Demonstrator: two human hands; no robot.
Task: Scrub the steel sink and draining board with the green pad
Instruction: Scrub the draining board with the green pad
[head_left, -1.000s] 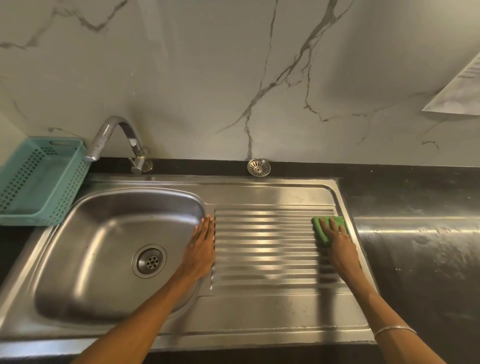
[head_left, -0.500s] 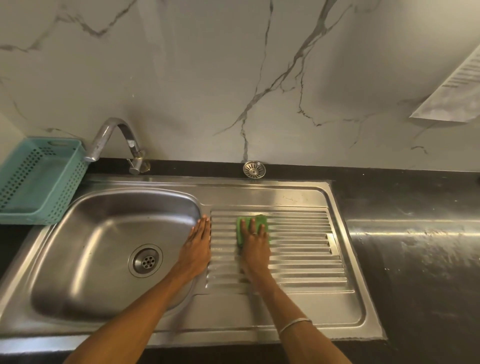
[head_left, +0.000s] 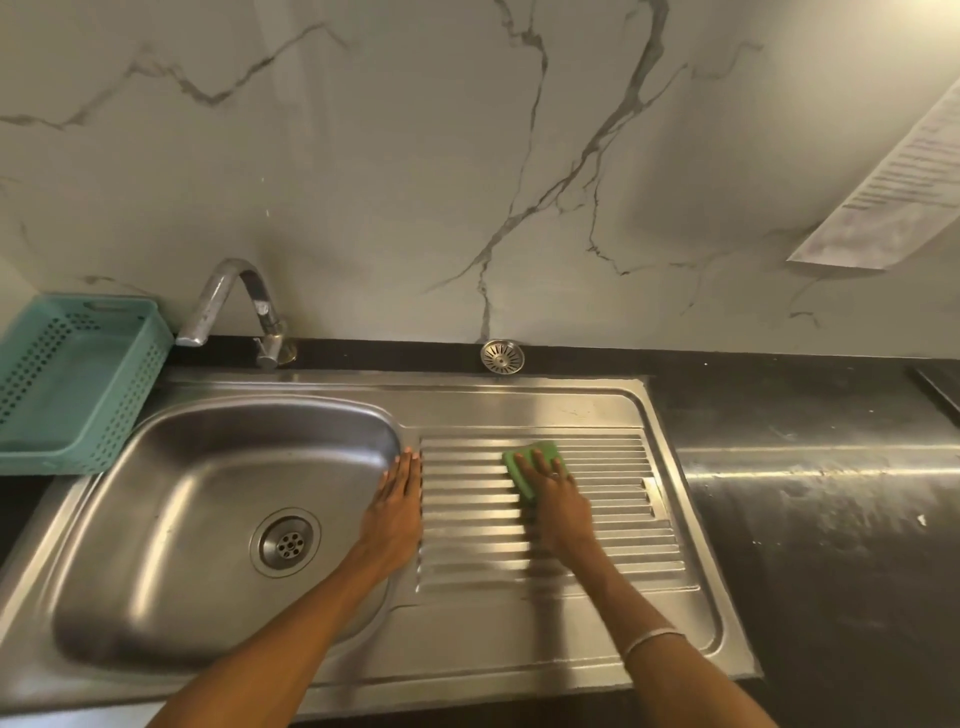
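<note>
A steel sink (head_left: 171, 519) with a round drain (head_left: 284, 542) lies left of a ribbed draining board (head_left: 613, 525). The green pad (head_left: 524, 465) lies on the upper middle ribs of the board. My right hand (head_left: 558, 499) presses flat on the pad with straight fingers, covering most of it. My left hand (head_left: 397, 506) rests flat on the strip between the bowl and the ribs, fingers straight and together.
A teal perforated basket (head_left: 78, 384) stands left of the sink. A curved tap (head_left: 234, 306) rises at the back. A loose strainer (head_left: 502, 356) lies behind the board. Dark counter (head_left: 831, 519) stretches to the right; a paper sheet (head_left: 904, 171) hangs on the marble wall.
My right hand slid the pad from the board's right edge to its left side, and now it sits back toward the middle. My left hand stayed put.
</note>
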